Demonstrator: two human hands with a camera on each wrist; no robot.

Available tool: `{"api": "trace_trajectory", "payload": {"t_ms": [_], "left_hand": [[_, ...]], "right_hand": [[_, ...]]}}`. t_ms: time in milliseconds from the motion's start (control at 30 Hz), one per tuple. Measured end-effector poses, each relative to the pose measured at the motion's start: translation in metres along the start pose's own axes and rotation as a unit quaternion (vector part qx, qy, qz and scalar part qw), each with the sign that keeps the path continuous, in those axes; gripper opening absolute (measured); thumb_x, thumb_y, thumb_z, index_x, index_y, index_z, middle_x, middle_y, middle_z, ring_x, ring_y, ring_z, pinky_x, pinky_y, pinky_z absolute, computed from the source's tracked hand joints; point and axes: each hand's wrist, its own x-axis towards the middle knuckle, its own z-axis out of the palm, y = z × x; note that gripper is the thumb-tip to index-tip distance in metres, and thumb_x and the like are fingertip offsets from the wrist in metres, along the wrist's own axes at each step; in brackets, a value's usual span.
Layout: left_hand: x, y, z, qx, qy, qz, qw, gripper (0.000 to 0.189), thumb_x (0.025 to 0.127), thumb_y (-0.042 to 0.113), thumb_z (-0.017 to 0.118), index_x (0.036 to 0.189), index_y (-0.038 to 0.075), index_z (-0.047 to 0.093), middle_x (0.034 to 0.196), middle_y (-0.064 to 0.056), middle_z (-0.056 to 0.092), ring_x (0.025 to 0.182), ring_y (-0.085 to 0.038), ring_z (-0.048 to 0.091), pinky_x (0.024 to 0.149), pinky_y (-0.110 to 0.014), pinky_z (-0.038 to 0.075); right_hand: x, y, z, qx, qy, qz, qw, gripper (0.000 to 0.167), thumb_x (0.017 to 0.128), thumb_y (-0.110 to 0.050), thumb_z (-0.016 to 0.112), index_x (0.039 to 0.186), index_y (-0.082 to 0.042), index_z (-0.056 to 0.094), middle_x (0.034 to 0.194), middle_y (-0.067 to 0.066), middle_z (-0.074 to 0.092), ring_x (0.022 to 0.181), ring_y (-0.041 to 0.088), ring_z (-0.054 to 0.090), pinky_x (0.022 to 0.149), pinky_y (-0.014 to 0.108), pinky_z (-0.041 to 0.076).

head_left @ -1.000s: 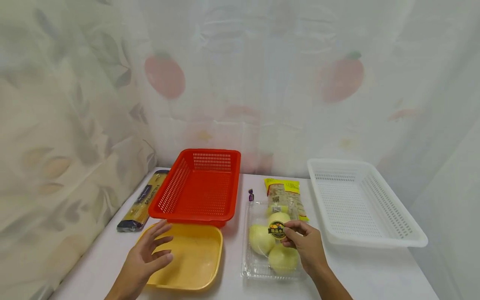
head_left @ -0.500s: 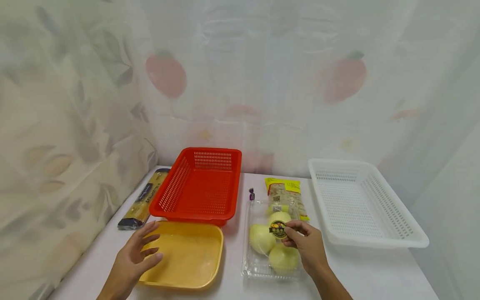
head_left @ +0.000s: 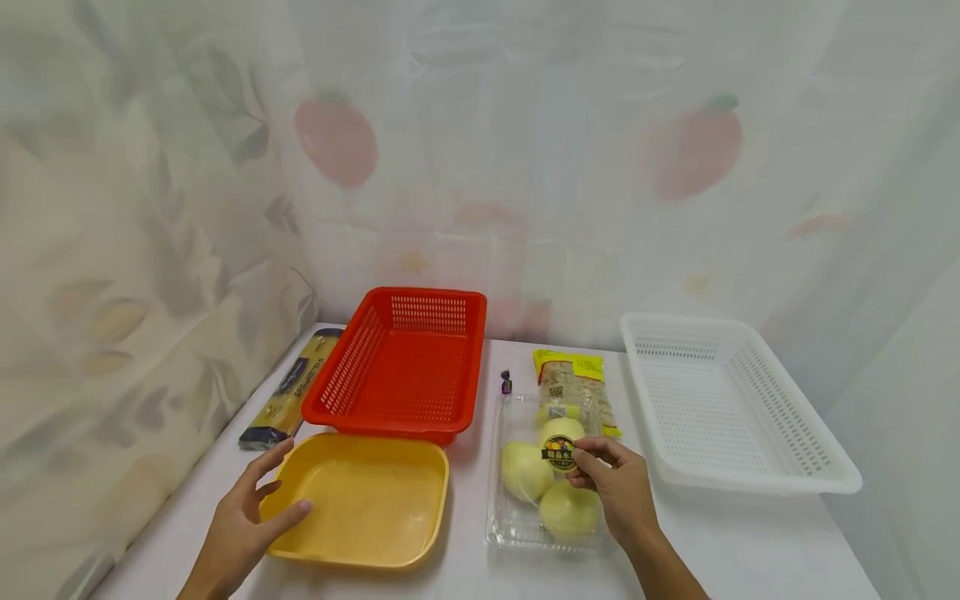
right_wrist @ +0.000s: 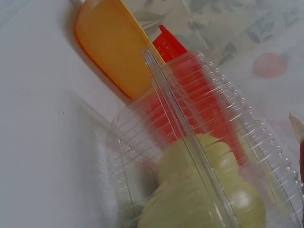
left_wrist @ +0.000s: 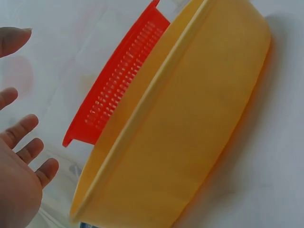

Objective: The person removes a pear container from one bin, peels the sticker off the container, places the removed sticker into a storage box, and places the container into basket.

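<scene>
In the head view, my right hand (head_left: pixel 618 487) is over a clear plastic clamshell box (head_left: pixel 504 533) of several pale yellow-green round fruits (head_left: pixel 525 471). Its thumb and fingers pinch the right edge of a round black-and-gold fruit label (head_left: pixel 557 453); the thumb covers that edge. The right wrist view shows the ribbed box (right_wrist: pixel 185 111) from the side, with a fingertip at the far right border. My left hand (head_left: pixel 240 517) is at the left rim of a yellow plastic basin (head_left: pixel 360 500), fingers spread. In the left wrist view it appears apart from the basin (left_wrist: pixel 175 114), holding nothing.
A red slotted basket (head_left: pixel 397 375) stands behind the basin, with a pack of spaghetti (head_left: pixel 292 387) on its left. Behind the clamshell are a small purple-wrapped candy (head_left: pixel 506 382) and a yellow-topped food packet (head_left: pixel 573 379). A white basket (head_left: pixel 735 417) sits at the right.
My left hand has moved left and slightly down, from over the basin to its left rim. My right hand stays at the label. The whole head view has shifted slightly.
</scene>
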Motion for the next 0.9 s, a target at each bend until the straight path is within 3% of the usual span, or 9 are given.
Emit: {"api": "trace_trajectory", "payload": {"t_ms": [267, 533, 600, 767, 833, 900], "left_hand": [[-0.002, -0.015, -0.008, 0.07, 0.016, -0.002, 0.9974, 0.076, 0.083, 0.017, 0.078, 0.148, 0.022, 0.039, 0.144, -0.005, 0.041, 0.124, 0.005, 0.032, 0.085, -0.006, 0.031], [-0.005, -0.026, -0.012, 0.087, 0.007, -0.029, 0.9957, 0.074, 0.085, 0.023, 0.076, 0.149, 0.022, 0.038, 0.144, -0.009, 0.04, 0.12, 0.008, 0.03, 0.083, -0.008, 0.03], [-0.007, -0.03, -0.012, 0.094, 0.001, -0.033, 0.995, 0.075, 0.085, 0.024, 0.076, 0.149, 0.022, 0.037, 0.144, -0.011, 0.04, 0.121, 0.005, 0.031, 0.084, -0.008, 0.03], [-0.008, -0.037, -0.011, 0.106, -0.019, -0.046, 0.9931, 0.078, 0.084, 0.026, 0.076, 0.15, 0.019, 0.035, 0.145, -0.012, 0.038, 0.126, -0.022, 0.034, 0.085, -0.01, 0.027], [-0.009, -0.038, -0.01, 0.097, -0.03, -0.063, 0.9928, 0.08, 0.084, 0.027, 0.076, 0.15, 0.018, 0.034, 0.147, -0.014, 0.035, 0.127, -0.032, 0.032, 0.098, -0.022, 0.029], [-0.01, -0.04, -0.01, 0.09, -0.041, -0.078, 0.992, 0.082, 0.083, 0.029, 0.077, 0.151, 0.016, 0.032, 0.149, -0.017, 0.032, 0.128, -0.037, 0.03, 0.105, -0.042, 0.028]], "right_hand": [[0.0, -0.002, 0.0, 0.008, 0.002, -0.003, 1.0, 0.015, 0.086, 0.01, 0.065, 0.099, 0.017, 0.061, 0.091, 0.023, 0.059, 0.062, 0.029, 0.066, 0.059, 0.035, 0.057], [0.0, 0.001, -0.001, 0.003, -0.001, -0.006, 1.0, 0.014, 0.086, 0.009, 0.064, 0.099, 0.015, 0.062, 0.093, 0.023, 0.058, 0.062, 0.03, 0.066, 0.06, 0.036, 0.057], [0.0, 0.001, -0.001, 0.005, 0.0, -0.006, 1.0, 0.013, 0.086, 0.01, 0.064, 0.098, 0.015, 0.062, 0.093, 0.023, 0.058, 0.061, 0.029, 0.066, 0.059, 0.036, 0.057], [0.0, 0.002, -0.001, 0.006, 0.0, -0.004, 1.0, 0.014, 0.086, 0.01, 0.064, 0.099, 0.015, 0.063, 0.094, 0.023, 0.058, 0.061, 0.029, 0.065, 0.06, 0.036, 0.057], [-0.001, 0.002, -0.001, 0.006, 0.0, -0.004, 1.0, 0.014, 0.086, 0.01, 0.064, 0.099, 0.015, 0.062, 0.094, 0.024, 0.058, 0.061, 0.029, 0.065, 0.06, 0.036, 0.057], [-0.001, 0.001, -0.001, 0.007, 0.0, -0.003, 1.0, 0.014, 0.086, 0.01, 0.063, 0.099, 0.015, 0.062, 0.094, 0.024, 0.058, 0.061, 0.029, 0.065, 0.06, 0.036, 0.057]]}}
